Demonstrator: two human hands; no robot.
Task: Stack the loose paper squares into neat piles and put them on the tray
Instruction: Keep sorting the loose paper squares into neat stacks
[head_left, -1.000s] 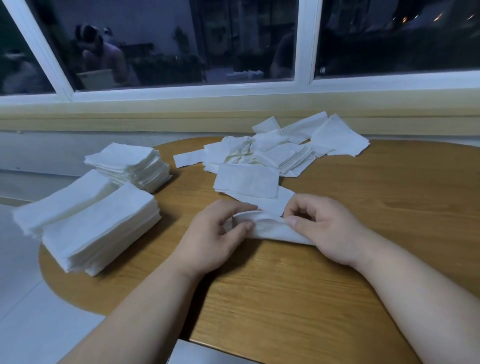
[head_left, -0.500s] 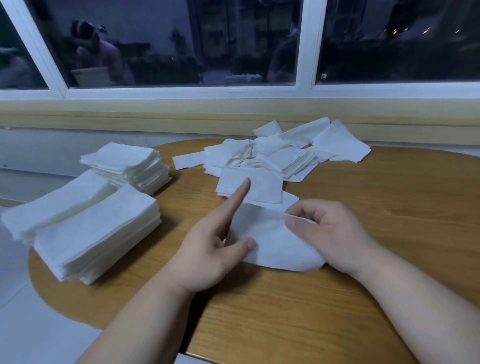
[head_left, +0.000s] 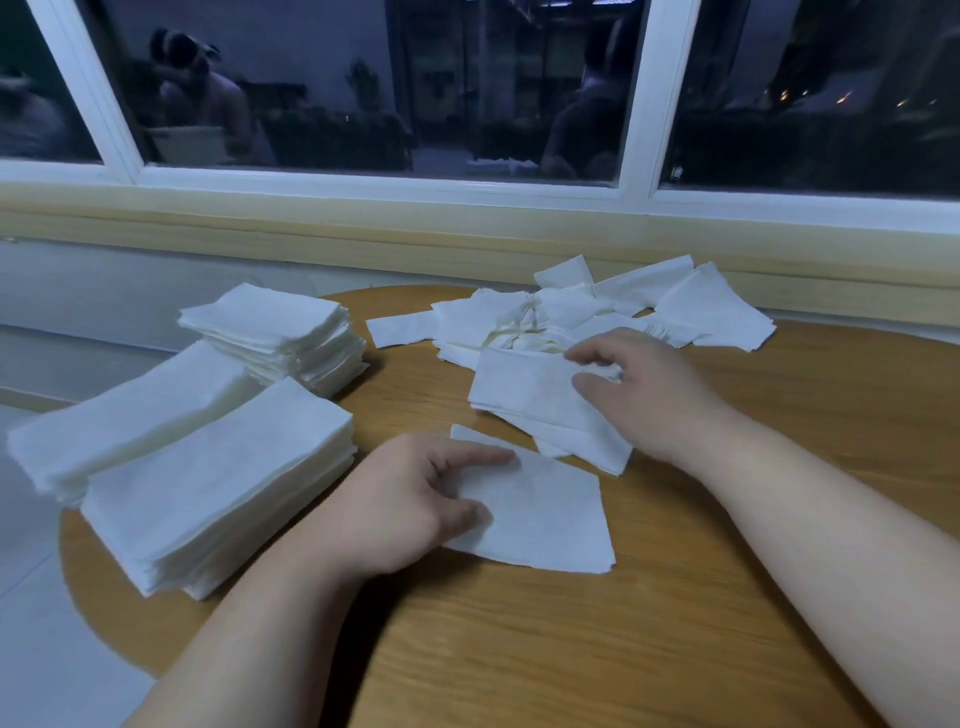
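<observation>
Single head-worn view, looking forward and down, close over wooden table (head_left: 675, 649), facing window (head_left: 363, 78)

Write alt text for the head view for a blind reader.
The left hand rests on one paper square flat on a round wooden table while the right hand pinches another sheet from the loose heap by the window. Three neat stacks sit at the table's left edge.

Probably a room in a home, though the dim light leaves that unsure. A round wooden table (head_left: 675, 623) stands against a wall under a wide white-framed window (head_left: 635, 104) with a yellowish sill (head_left: 363, 228). Pale floor tiles (head_left: 31, 623) lie near left. Small lights (head_left: 841, 96) dot the dark outside, far right.
</observation>
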